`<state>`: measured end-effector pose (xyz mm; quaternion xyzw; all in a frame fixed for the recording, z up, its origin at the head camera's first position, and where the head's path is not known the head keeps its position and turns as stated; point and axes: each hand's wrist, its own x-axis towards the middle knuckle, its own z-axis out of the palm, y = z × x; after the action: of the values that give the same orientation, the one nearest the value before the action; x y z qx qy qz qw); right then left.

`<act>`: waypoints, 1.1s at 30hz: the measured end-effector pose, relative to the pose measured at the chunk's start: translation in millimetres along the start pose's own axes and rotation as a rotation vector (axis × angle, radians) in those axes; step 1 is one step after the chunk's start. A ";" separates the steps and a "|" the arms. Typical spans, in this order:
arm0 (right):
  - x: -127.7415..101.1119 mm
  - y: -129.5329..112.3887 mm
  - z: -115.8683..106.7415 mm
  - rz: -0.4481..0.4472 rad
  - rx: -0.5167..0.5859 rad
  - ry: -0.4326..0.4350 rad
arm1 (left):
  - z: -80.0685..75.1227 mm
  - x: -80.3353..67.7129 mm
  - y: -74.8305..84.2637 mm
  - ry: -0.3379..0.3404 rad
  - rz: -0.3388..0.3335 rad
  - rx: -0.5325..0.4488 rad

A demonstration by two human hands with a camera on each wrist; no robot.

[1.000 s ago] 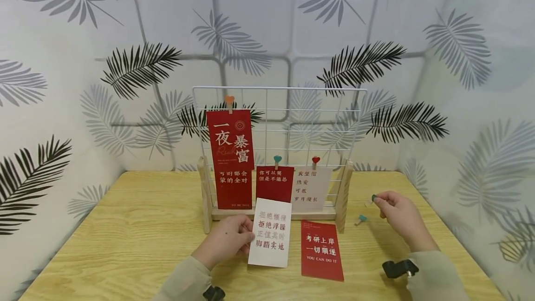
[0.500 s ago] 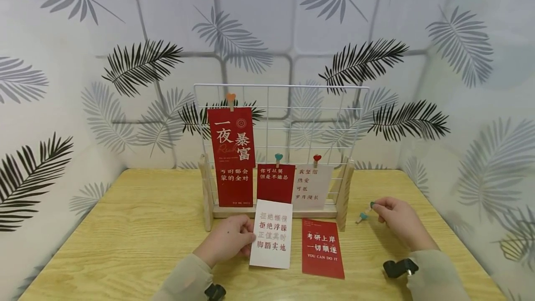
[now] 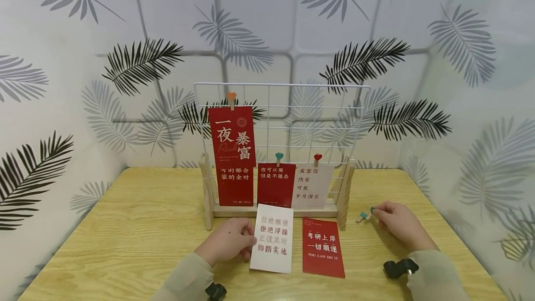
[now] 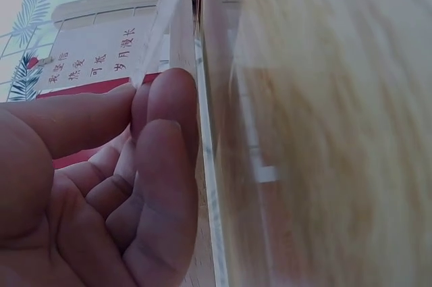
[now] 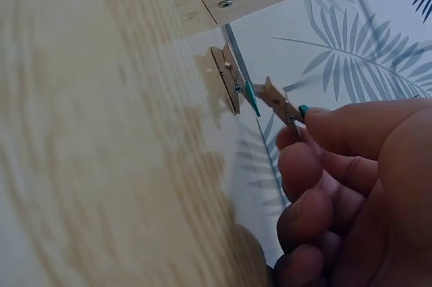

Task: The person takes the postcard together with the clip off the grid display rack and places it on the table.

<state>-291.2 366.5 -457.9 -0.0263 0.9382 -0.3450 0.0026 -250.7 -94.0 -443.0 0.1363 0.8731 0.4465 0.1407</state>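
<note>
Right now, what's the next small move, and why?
Probably raise the white card to the wire grid: the left hand pinches it, the right hand pinches a clip, and other cards hang there clipped.

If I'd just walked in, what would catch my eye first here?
Probably the red card under the orange heart clip, at the upper left of the white wire grid. In front of the grid, the left hand pinches a white card by its edge; farther right, the right hand pinches a green-topped clothespin beside a second clothespin on the table.
</note>
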 end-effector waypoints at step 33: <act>-0.2 4.3 4.9 0.000 -0.144 0.018 | 3.9 -0.2 -6.2 -0.120 -0.057 -0.103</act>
<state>-291.1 366.6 -464.4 -0.0235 0.9606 -0.2769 -0.0077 -249.7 -94.7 -450.2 0.1304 0.8424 0.4779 0.2121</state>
